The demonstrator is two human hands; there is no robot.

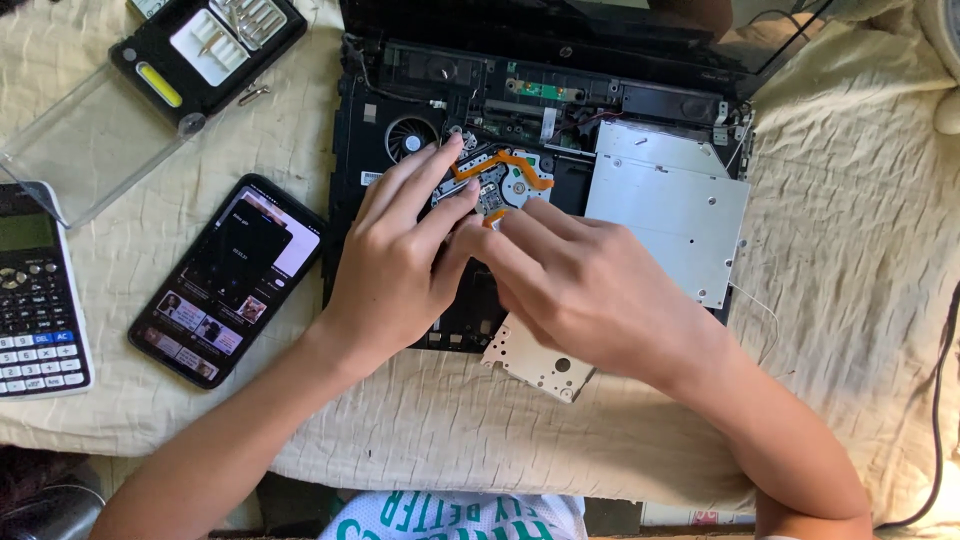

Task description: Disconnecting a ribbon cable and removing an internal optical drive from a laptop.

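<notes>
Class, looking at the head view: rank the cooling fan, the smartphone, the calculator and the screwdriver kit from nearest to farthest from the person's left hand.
1. Cooling fan: in the opened laptop, just above the left hand's fingertips.
2. Smartphone: on the cloth, just left of the hand.
3. Screwdriver kit: up at the top left.
4. Calculator: at the far left edge.

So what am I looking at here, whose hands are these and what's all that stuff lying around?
This is one view from a camera worn on a person's head, looking down at their own bare hands. Both work inside an opened laptop lying on a cream cloth. The left hand rests its fingers on the exposed parts beside an orange ribbon cable; the right hand pinches something small, hidden by the fingers. To the left lie a phone, a calculator and a screwdriver-bit case.
</notes>
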